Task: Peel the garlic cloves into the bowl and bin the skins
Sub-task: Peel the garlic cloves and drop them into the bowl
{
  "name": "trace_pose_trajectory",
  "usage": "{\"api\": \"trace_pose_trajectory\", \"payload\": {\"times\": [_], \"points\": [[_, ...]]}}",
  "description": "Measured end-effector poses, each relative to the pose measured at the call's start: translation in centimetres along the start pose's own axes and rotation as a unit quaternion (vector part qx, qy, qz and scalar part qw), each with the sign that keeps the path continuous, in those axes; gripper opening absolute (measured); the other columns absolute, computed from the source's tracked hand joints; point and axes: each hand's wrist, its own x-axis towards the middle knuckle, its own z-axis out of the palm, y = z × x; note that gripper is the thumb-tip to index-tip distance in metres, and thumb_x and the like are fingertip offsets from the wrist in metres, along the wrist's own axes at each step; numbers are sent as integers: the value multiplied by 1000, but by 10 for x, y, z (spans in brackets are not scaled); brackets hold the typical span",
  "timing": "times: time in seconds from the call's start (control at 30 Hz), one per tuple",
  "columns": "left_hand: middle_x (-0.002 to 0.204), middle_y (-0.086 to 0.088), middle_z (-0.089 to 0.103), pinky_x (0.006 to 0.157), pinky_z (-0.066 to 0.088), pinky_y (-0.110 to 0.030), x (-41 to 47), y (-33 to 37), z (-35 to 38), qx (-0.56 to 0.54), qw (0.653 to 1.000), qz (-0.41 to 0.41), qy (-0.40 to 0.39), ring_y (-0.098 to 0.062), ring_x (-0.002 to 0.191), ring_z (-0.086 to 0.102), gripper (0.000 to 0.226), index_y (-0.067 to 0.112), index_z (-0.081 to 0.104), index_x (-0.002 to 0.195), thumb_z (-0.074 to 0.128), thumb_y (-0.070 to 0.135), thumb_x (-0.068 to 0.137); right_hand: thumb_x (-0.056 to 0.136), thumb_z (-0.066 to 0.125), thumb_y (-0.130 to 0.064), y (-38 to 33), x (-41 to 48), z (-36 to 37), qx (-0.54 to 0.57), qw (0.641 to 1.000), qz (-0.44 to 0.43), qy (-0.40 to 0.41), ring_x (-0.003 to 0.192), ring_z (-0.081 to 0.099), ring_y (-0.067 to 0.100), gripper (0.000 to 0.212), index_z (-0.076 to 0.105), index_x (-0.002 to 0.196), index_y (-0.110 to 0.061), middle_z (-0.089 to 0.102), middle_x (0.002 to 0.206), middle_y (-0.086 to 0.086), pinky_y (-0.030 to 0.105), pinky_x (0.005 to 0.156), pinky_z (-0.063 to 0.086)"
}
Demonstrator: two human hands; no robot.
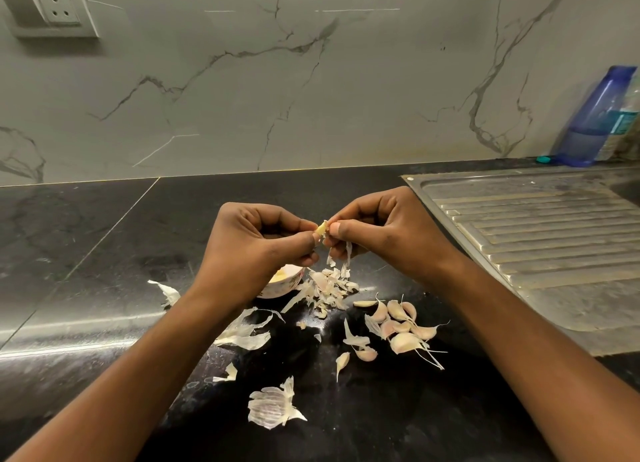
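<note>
Pinched clove point(322, 228) between left hand point(256, 243) and right hand point(384, 233), fingers point(301, 244) curled tight, long axis near upright; hovered over skins point(329, 285), bowl point(281, 283) below left fingertips.

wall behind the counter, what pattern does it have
The wall is pale marble with dark grey veins; head view.

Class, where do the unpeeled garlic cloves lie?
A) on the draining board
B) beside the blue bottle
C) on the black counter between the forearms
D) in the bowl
C: the unpeeled cloves lie clustered on the black counter between the forearms, apart from the bowl and draining board.
</note>
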Motion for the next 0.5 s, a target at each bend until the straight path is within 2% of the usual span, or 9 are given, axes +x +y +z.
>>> {"api": "trace_pose_trajectory", "payload": {"times": [0.1, 0.27, 0.5], "points": [[83, -10, 80, 68, 64, -27, 0, 0, 0, 10, 1000, -1, -1, -27, 73, 79, 18, 3, 80, 93, 83, 13, 78, 94, 78, -10, -1, -1, 1, -4, 1000, -2, -11, 78, 80, 23, 13, 79, 103, -1, 81, 88, 9, 30, 72, 65], [82, -11, 80, 68, 65, -28, 0, -1, 1, 14, 1000, -8, 1, -28, 72, 79, 11, 3, 80, 93, 82, 3, 82, 95, 77, -7, 1, 0, 0, -24, 1000, -12, -7, 76, 80, 22, 10, 80, 102, -2, 81, 88, 7, 27, 71, 64], [80, -12, 79, 66, 63, -25, 1, 0, -1, 10, 1000, -22, 3, -28, 70, 78, 7, 0, 80, 91, 79, -2, 85, 96, 74, -4, 3, 2, -4, -36, 999, -24, 14, 74, 79, 25, 7, 80, 98, 0, 80, 84, 10, 34, 71, 66]]}}
